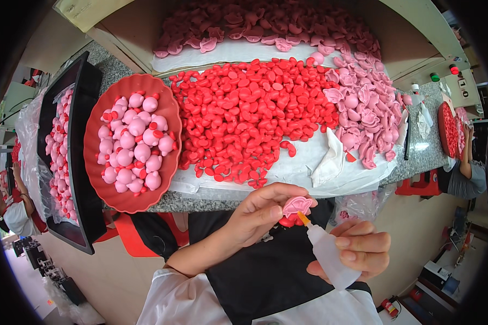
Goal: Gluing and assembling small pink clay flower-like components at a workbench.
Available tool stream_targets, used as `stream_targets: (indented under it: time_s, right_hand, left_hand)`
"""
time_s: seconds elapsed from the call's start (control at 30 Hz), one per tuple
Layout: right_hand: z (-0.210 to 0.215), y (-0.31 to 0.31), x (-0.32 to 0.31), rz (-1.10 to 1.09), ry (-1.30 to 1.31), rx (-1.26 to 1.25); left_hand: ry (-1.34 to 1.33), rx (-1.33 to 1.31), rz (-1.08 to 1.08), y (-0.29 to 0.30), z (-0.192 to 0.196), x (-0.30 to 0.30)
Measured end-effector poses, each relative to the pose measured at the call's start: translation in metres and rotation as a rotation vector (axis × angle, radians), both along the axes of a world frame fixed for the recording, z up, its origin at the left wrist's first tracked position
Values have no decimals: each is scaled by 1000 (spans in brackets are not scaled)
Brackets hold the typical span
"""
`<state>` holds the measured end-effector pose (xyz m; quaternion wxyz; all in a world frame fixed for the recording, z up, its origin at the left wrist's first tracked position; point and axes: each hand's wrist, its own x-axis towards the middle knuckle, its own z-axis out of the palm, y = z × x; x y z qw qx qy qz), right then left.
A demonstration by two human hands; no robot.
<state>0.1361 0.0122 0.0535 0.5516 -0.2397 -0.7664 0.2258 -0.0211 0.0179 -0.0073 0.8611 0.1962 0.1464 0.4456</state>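
Note:
My left hand (255,214) pinches a small pink molded piece (297,206) between thumb and fingertips, hollow side showing. Against its lower edge sits a glossy red piece (288,221), partly covered by my fingers. My right hand (366,250) is wrapped round a translucent white squeeze bottle (331,259). The bottle's thin orange tip (305,219) points up-left and meets the lower edge of the pink piece, or comes very near it. Just beyond both hands, a broad heap of red pieces (255,108) lies on white paper (303,162).
Pink shell-like pieces (366,103) are heaped to the right and under the shelf. A scalloped red bowl (95,179) of round pink parts with red bits stands left, beside a black tray (73,162). A crumpled white cloth (329,160) lies near the front edge. Other people sit at both sides.

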Motion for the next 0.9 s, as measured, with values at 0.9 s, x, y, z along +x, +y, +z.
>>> stream_targets:
  time_s: [0.9]
  right_hand:
    - [-1, 4, 11, -44, -117, 109]
  left_hand:
    - [-38, 35, 32, 3, -3, 7]
